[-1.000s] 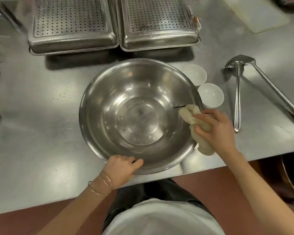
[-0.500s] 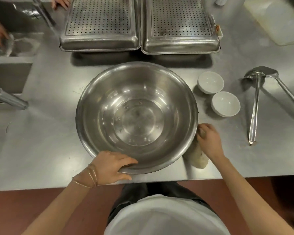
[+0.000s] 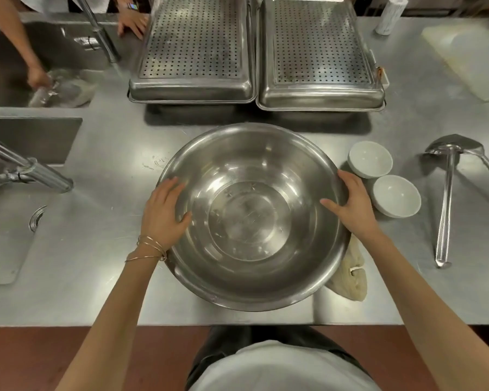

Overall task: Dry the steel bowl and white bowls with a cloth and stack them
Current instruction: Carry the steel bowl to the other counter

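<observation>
A large steel bowl (image 3: pixel 251 221) sits upright on the steel counter in front of me. My left hand (image 3: pixel 164 213) grips its left rim, thumb inside. On the opposite rim my right hand (image 3: pixel 350 204) holds on the same way. Two small white bowls (image 3: pixel 369 158) (image 3: pixel 396 195) stand side by side just right of the steel bowl. The beige cloth (image 3: pixel 350 275) lies crumpled on the counter at the bowl's lower right, partly under its rim, with no hand on it.
Two perforated steel trays (image 3: pixel 192 49) (image 3: pixel 321 52) lie upside down behind the bowl. A ladle and a spatula (image 3: pixel 446 204) rest at the right. A sink (image 3: pixel 40 60) at the back left has another person's hands in it. A faucet (image 3: pixel 29 170) juts in at left.
My right hand put the cloth down on the counter and took the bowl's right rim. My left hand slid from the near rim up to the left rim.
</observation>
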A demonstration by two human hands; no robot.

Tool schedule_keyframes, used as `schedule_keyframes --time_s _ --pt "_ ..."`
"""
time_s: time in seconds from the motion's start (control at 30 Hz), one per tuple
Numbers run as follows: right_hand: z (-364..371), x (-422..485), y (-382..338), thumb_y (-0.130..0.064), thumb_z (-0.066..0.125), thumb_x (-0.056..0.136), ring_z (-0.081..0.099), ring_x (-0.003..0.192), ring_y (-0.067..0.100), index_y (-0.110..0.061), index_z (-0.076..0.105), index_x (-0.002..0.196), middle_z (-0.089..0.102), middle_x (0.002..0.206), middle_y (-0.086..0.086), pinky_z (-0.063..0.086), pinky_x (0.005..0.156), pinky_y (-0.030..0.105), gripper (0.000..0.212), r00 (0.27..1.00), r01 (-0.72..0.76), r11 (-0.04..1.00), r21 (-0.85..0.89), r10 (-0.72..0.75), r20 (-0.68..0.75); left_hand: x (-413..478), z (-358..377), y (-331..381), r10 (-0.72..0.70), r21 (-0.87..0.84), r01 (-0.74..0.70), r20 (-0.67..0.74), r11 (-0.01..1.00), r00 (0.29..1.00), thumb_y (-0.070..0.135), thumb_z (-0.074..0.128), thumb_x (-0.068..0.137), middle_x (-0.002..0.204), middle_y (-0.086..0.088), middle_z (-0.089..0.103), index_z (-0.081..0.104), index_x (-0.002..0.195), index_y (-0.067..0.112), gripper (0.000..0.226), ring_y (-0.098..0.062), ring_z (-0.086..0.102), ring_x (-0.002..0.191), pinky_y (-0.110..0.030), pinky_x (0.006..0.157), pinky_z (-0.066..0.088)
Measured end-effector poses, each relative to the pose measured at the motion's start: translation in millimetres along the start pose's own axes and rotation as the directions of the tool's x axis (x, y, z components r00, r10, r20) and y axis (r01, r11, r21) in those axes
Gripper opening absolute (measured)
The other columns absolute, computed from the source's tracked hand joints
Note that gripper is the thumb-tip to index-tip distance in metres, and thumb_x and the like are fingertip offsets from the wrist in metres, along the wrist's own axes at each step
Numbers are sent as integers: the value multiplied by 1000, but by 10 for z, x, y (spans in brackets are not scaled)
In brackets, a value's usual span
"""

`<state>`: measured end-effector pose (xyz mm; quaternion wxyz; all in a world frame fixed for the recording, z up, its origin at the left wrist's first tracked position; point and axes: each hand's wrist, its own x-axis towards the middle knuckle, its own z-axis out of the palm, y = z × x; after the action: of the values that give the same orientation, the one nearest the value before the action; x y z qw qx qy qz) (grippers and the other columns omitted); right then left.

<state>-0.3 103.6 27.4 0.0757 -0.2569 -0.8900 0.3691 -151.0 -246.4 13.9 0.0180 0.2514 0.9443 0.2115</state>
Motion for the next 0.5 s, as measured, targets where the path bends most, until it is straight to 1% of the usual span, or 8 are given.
schedule_keyframes --time_s 0.03,0.1,0.17,0.23,0.3,0.37,0.43,0.5 --pt "28 7 23 -13 74 76 35 132 24 -11 32 142 36 144 11 25 107 27 77 1000 -8 1000 10 8 4 32 21 -16 -14 11 14 -1 1000 1000 21 71 78 144 -16 38 44 134 5 64 -35 31 134 -48 110 27" --pt "69 -15 46 -1 69 76 35 132 21 -13 29 143 37 145 8 26 105 26 79 998 -69 993 92 70 -9 60 42 -30 -34 5 34 -18 999 999 16 72 77 149 -17 29 35 140 3 73 -34 23 138 -43 113 20" --pt "87 -33 46 2 66 77 40 129 18 -16 29 144 41 143 4 31 102 25 78 985 -161 965 207 169 -18 63 34 -32 -119 -52 117 -31 992 992 15 69 80 152 -15 22 24 144 4 79 -31 17 140 -37 115 14" --pt "90 -44 39 2 65 78 47 120 14 -19 32 143 47 137 1 37 98 26 77 973 -221 932 287 232 -4 67 17 -29 -216 -152 211 -22 966 976 12 67 81 153 -14 21 19 146 4 82 -30 18 140 -36 115 15" --pt "87 -48 23 4 64 77 50 112 12 -20 34 142 50 128 -3 40 93 25 75 968 -240 917 318 253 1 76 9 -33 -250 -222 240 -20 945 968 7 66 80 151 -14 24 20 145 3 80 -29 22 139 -35 114 19" --pt "87 -58 0 4 63 77 50 110 11 -19 36 141 50 123 -5 40 91 25 73 967 -239 917 321 254 -7 80 3 -52 -284 -290 265 -28 920 958 3 65 80 148 -13 30 23 145 5 77 -28 28 136 -34 112 24" --pt "89 -76 -24 6 63 77 50 107 11 -20 38 139 50 122 -6 41 89 25 72 966 -236 912 335 256 -17 74 -4 -75 -340 -388 301 -36 871 940 1 62 81 144 -10 39 28 144 9 72 -25 37 131 -28 106 30" --pt "91 -96 -39 7 63 76 55 101 8 -20 40 137 53 117 -8 43 86 24 70 961 -248 895 370 275 -21 65 -14 -97 -379 -489 313 -40 814 925 -2 60 81 140 -6 45 35 141 13 66 -21 42 127 -20 99 31"
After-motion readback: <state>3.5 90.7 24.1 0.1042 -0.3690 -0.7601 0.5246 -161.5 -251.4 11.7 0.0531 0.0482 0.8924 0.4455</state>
